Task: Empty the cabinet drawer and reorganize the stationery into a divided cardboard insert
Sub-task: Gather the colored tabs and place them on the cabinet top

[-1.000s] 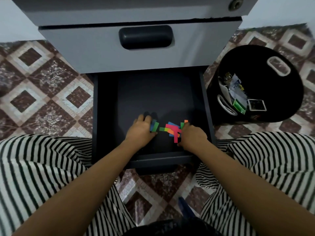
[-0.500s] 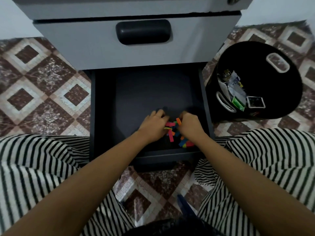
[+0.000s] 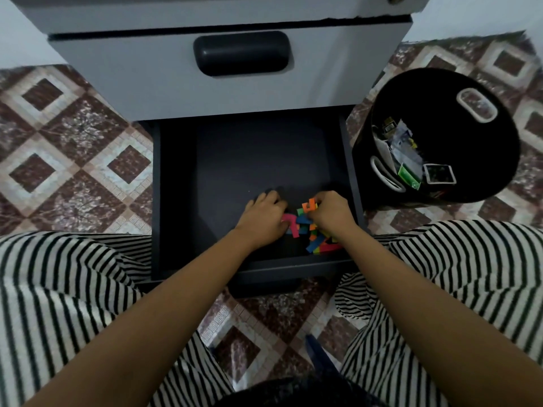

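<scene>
The dark bottom drawer [image 3: 223, 171] of the grey cabinet stands pulled out in front of me. A small heap of coloured paper strips [image 3: 311, 233], pink, orange, blue and green, lies at its front right. My left hand [image 3: 264, 218] curls over the heap's left side and touches the pink strips. My right hand [image 3: 330, 212] is curled on the right side and pinches orange strips at its fingertips. Both hands hide part of the heap. The remaining drawer floor looks bare.
A black bucket [image 3: 470, 83] with white handles stands right of the drawer and holds papers, a green packet and small items. The grey upper drawer front [image 3: 164, 71] with a dark handle overhangs the back. My striped trouser legs flank the drawer on patterned floor tiles.
Both hands have swept the scattered strips together into a tighter heap toward the front right of the drawer. The right hand has picked up orange strips.
</scene>
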Demonstrator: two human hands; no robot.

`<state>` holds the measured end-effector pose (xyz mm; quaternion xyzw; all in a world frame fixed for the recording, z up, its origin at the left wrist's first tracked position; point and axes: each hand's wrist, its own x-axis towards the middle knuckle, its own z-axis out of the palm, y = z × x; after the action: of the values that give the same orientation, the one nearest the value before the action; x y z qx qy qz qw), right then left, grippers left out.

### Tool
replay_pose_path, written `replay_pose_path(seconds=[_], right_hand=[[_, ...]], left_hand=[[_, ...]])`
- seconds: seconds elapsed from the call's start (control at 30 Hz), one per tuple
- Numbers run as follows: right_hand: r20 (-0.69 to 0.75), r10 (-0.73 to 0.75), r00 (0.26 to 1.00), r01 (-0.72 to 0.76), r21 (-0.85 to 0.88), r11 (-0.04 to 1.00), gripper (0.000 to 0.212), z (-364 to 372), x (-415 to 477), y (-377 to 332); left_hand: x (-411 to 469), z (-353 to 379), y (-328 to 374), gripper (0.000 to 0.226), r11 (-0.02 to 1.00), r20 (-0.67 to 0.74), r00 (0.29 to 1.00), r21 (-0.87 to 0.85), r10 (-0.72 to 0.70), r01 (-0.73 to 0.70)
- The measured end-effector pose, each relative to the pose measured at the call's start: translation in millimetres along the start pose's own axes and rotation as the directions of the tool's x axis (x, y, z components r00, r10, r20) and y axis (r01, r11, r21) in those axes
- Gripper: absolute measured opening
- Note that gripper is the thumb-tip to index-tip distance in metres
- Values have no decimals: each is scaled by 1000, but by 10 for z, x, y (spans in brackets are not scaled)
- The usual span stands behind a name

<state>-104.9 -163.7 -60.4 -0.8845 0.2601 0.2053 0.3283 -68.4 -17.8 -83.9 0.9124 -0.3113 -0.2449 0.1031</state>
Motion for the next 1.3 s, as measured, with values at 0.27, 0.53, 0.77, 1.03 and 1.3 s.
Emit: replay_pose_path(seconds=[0.27, 0.53, 0.77, 1.03, 1.3], right_hand=[[6, 25, 1000, -25, 23, 999, 16, 16, 39, -9], [28, 52, 998, -53, 30, 998, 9, 19, 40, -11], [28, 80, 996, -81, 60, 995, 20, 24, 18, -52], [103, 183, 978, -205, 279, 938, 14, 109, 61, -48], [161, 192, 968, -250, 559, 791, 10, 83, 61, -89]], left_hand=[[-35, -26, -16, 33, 999, 10, 1000, 44, -3, 3], [-19, -38, -28, 22, 999, 23, 999, -39, -33, 34], [6, -57, -77, 25, 991, 72, 995, -112, -64, 72], [18, -106, -91, 23, 916, 119, 986, -371, -114, 151], [27, -224, -131, 18, 635, 270, 932, -682, -241, 361]])
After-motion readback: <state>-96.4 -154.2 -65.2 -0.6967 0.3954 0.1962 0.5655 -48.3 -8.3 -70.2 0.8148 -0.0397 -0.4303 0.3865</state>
